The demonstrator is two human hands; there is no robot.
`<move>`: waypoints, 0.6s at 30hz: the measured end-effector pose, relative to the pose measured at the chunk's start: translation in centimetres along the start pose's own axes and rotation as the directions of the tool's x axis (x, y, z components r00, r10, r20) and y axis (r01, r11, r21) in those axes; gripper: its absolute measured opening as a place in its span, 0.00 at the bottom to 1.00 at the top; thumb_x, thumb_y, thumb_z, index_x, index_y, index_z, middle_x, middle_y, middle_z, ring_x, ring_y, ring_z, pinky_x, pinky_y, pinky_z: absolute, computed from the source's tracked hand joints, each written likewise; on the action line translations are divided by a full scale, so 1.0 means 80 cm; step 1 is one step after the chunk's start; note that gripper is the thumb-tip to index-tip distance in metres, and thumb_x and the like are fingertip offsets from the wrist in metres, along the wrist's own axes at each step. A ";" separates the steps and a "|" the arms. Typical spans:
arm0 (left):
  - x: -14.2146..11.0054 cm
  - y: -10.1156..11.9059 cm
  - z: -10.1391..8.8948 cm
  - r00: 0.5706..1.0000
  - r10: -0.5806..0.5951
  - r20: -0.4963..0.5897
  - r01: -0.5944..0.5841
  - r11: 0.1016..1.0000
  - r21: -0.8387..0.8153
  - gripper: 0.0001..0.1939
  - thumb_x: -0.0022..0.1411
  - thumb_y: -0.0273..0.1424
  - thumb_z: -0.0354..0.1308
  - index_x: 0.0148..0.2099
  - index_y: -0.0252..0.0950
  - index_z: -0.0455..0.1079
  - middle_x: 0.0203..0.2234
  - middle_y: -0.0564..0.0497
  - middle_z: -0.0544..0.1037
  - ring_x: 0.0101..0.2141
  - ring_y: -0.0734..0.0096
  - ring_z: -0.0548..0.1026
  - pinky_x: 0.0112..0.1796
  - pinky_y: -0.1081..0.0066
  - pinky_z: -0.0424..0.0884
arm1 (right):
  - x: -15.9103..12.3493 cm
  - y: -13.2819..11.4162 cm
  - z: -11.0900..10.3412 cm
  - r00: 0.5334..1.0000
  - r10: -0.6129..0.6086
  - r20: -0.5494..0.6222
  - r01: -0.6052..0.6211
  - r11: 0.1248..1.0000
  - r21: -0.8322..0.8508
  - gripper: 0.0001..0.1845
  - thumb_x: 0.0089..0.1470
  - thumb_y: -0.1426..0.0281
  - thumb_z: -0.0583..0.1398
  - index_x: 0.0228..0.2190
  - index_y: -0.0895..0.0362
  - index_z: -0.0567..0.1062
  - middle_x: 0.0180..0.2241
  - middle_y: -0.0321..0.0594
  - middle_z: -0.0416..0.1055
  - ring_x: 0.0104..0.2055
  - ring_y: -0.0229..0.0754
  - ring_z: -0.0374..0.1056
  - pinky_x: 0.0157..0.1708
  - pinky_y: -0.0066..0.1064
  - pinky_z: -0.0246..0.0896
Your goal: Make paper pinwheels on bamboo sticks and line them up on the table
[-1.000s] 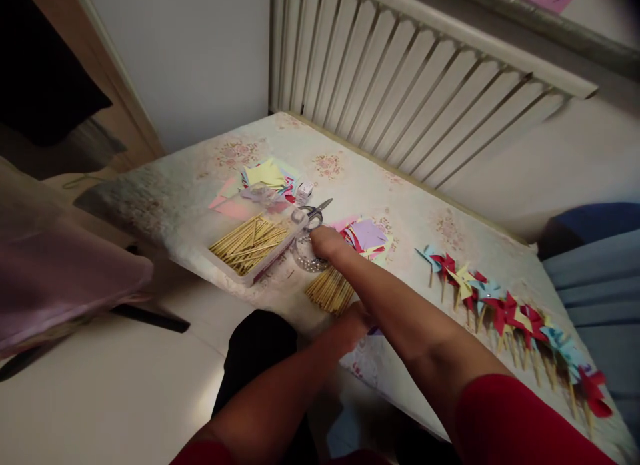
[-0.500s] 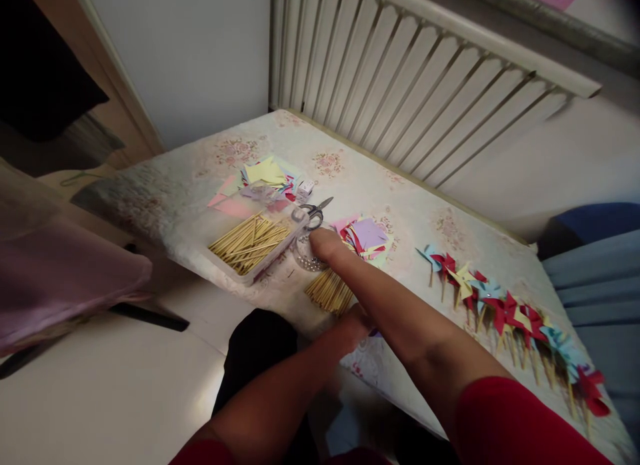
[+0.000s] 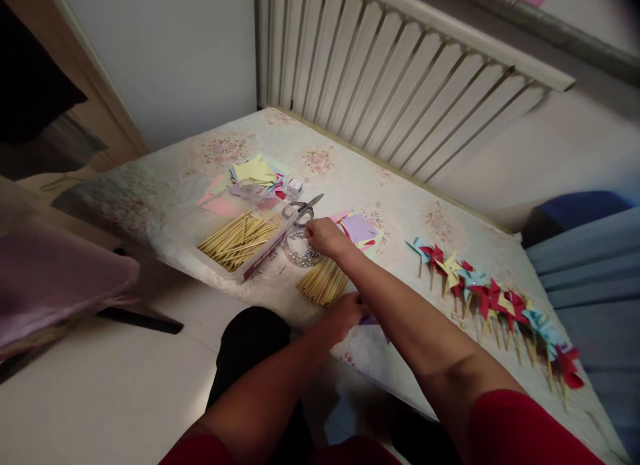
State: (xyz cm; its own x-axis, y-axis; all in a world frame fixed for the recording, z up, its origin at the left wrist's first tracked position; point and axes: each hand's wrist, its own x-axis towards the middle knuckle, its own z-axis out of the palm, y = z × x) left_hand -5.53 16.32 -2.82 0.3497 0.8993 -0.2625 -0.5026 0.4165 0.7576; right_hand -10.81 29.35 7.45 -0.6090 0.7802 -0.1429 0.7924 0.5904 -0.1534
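My right hand (image 3: 325,238) is closed in a pinch at the right rim of a clear round dish (image 3: 302,253) of small shiny pieces. Whatever sits between its fingertips is too small to make out. Lower down, near the front edge of the table, my left hand (image 3: 350,312) is closed on a piece of purple paper (image 3: 369,320), mostly hidden behind my right forearm. A bundle of thin wooden sticks (image 3: 323,283) lies between my hands. Just past the right hand is a stack of cut coloured paper squares (image 3: 361,228).
Left of the dish stands a plastic box (image 3: 239,276) of wooden sticks. Scissors (image 3: 307,208), a small white box (image 3: 295,187) and more coloured paper (image 3: 255,170) lie behind. Finished paper pinwheels (image 3: 493,298) line the right side of the flowered tablecloth (image 3: 400,198). A radiator (image 3: 400,85) borders the back.
My right hand has lifted slightly from over the dish toward its right rim, its fingers now drawn together. The left hand stays low with the purple paper. The whole view has shifted a little.
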 end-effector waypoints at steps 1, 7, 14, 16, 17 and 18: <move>-0.002 0.003 0.000 0.999 -0.019 -0.029 0.020 1.000 0.020 0.11 0.44 0.32 0.67 0.30 0.33 0.72 0.22 0.51 0.74 0.27 0.69 0.70 0.31 0.69 0.64 | -0.016 0.004 -0.010 0.998 0.003 -0.064 0.003 0.996 0.094 0.13 0.49 0.80 0.56 0.33 0.59 0.79 0.34 0.43 0.78 0.40 0.42 0.72 0.40 0.26 0.62; -0.014 0.014 0.004 0.998 0.057 -0.041 -0.057 0.998 -0.014 0.15 0.47 0.34 0.65 0.38 0.31 0.74 0.27 0.49 0.77 0.28 0.68 0.73 0.33 0.69 0.67 | -0.181 0.048 -0.042 0.900 0.271 -0.341 0.007 0.773 0.634 0.06 0.49 0.74 0.57 0.26 0.57 0.74 0.20 0.32 0.69 0.24 0.35 0.68 0.29 0.25 0.59; -0.035 0.015 0.051 0.997 0.041 -0.066 -0.040 0.999 0.005 0.13 0.47 0.33 0.64 0.36 0.33 0.73 0.27 0.52 0.76 0.27 0.72 0.72 0.33 0.72 0.68 | -0.343 0.074 0.023 0.757 0.609 -0.237 -0.126 0.493 0.861 0.03 0.47 0.68 0.60 0.25 0.54 0.73 0.20 0.33 0.71 0.23 0.38 0.65 0.27 0.29 0.59; -0.044 0.015 0.070 0.996 0.053 -0.074 -0.050 0.998 0.040 0.12 0.48 0.32 0.63 0.36 0.32 0.73 0.26 0.52 0.76 0.27 0.73 0.71 0.33 0.72 0.67 | -0.363 0.072 0.035 0.745 0.613 -0.261 -0.117 0.506 0.855 0.04 0.48 0.67 0.60 0.25 0.54 0.73 0.20 0.33 0.70 0.24 0.39 0.65 0.28 0.29 0.58; -0.048 0.015 0.079 0.995 0.064 -0.070 -0.061 0.997 0.048 0.12 0.48 0.32 0.63 0.36 0.32 0.73 0.26 0.52 0.76 0.27 0.72 0.71 0.33 0.72 0.67 | -0.370 0.071 0.038 0.737 0.611 -0.289 -0.113 0.533 0.838 0.04 0.49 0.67 0.60 0.25 0.54 0.73 0.21 0.34 0.71 0.25 0.39 0.65 0.28 0.29 0.58; -0.053 0.014 0.088 0.995 0.077 -0.066 -0.074 0.996 0.047 0.13 0.47 0.32 0.63 0.36 0.32 0.73 0.26 0.52 0.76 0.28 0.72 0.72 0.34 0.71 0.68 | -0.377 0.069 0.039 0.725 0.606 -0.328 -0.109 0.570 0.814 0.04 0.50 0.68 0.59 0.26 0.54 0.73 0.22 0.34 0.71 0.26 0.39 0.66 0.29 0.29 0.58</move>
State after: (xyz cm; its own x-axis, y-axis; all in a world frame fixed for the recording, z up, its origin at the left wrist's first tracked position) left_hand -2.00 12.08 3.36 0.2568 0.9356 -0.2421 -0.4892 0.3419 0.8023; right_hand 11.79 8.46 7.90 0.0508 0.9910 0.1238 0.4896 0.0833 -0.8680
